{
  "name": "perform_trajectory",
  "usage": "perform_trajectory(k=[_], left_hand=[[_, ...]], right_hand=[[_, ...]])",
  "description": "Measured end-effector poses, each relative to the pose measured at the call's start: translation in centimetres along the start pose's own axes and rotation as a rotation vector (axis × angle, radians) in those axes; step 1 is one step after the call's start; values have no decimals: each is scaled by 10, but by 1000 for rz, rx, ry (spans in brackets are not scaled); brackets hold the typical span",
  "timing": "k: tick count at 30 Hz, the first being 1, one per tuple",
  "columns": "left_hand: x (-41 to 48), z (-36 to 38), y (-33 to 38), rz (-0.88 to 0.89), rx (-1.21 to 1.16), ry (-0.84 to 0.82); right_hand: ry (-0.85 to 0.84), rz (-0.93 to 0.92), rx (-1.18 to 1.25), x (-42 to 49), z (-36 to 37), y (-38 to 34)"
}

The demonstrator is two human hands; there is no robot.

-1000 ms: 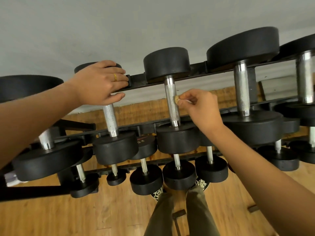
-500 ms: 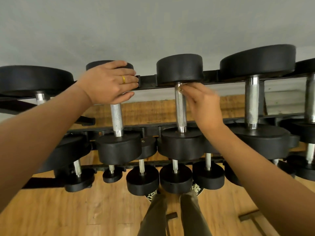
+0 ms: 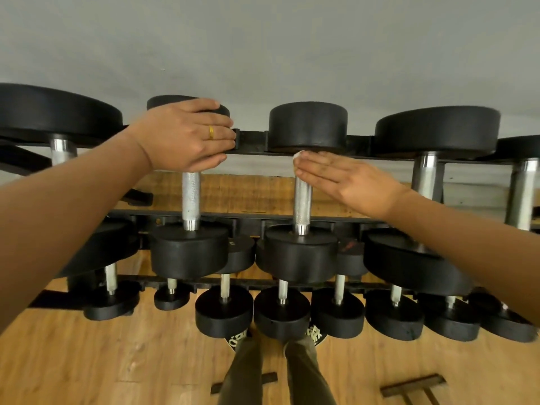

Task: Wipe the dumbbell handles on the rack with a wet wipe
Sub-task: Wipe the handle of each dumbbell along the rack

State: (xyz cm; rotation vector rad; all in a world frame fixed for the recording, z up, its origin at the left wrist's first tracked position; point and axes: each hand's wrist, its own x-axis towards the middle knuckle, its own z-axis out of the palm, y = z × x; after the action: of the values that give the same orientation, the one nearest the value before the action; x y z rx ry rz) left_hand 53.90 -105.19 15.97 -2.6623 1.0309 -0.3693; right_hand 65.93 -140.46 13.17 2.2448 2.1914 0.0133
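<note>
While your left hand is curling over a dumbbell head at the back of the rack, its fingers are lying pressed together and wrapping down the front edge. The thumb is tucking in beneath, and a gold ring is showing on one finger. That dumbbell's steel handle is running bare from under your palm toward you.

Your right hand is lying flat across the next dumbbell to the right. Its fingers are straight, held tight together and pointing left, and they are pressing on the very top of the knurled middle handle, just under that dumbbell's far weight. The wet wipe is peeking out as a small white scrap at your fingertips, touching the middle handle — the rest of it is hiding behind your hand. Your right thumb is hiding too, so I cannot tell how it is lying.

Bigger dumbbells are sitting on either side on the same top tier, and a row of smaller dumbbells is resting on the tier below. Your trouser legs are standing on the wooden floor just in front of the rack — a grey wall is filling the view behind it.
</note>
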Motion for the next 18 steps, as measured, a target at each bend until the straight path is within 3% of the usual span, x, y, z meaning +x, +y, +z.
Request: perform_trajectory(k=[3, 8, 12, 16, 18], left_hand=[[0, 1, 3, -54, 20, -30], [-8, 4, 17, -326, -4, 51], [-4, 9, 23, -369, 58, 154], [-4, 10, 24, -372, 68, 184], [-4, 10, 24, -375, 83, 195]], right_hand=[[4, -46, 26, 0, -3, 11], [87, -129, 49, 6, 2, 21], [132, -185, 64, 6, 3, 21], [64, -363, 34, 2, 2, 9], [45, -335, 32, 6, -3, 17]])
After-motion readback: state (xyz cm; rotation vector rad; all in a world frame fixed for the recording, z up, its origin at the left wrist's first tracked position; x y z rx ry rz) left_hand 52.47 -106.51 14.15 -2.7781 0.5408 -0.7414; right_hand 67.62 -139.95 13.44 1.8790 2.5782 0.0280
